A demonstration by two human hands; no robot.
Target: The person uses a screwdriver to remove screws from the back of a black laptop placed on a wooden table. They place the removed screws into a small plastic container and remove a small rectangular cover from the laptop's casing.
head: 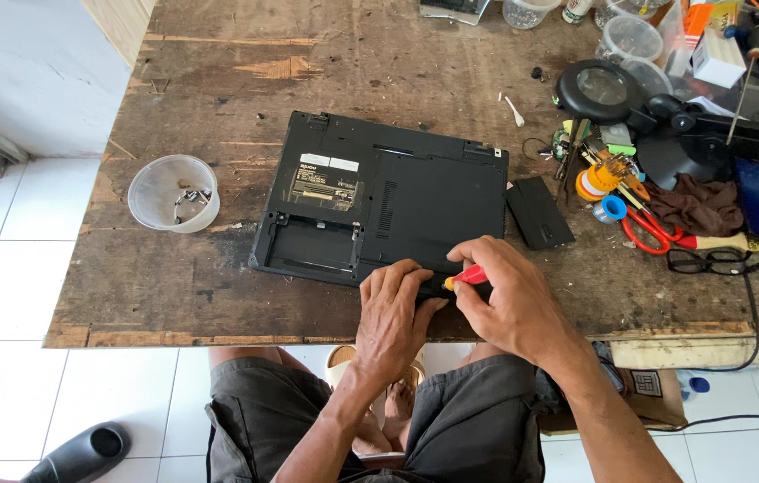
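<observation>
**Desk:** What is in the hands, and where?

**Photographer:** A black laptop (384,204) lies upside down on a worn wooden workbench (219,80), its battery bay open at the near left. The right hand (509,300) pinches a red-handled screwdriver (466,276) between thumb and curled fingers at the laptop's near edge. The left hand (391,317) rests on that same edge, fingers close together and bent over it, just beside the tool.

**Desk:** Containers?

**Photographer:** A round clear plastic tub (174,192) stands left of the laptop, apart from it, holding a few small dark metal bits; I cannot tell what they are. More clear tubs (632,38) sit at the far right, contents unclear. A black battery pack (539,212) lies just right of the laptop, beside a magnifier lamp (599,88), red-handled scissors (652,231) and black spectacles (708,260).
</observation>
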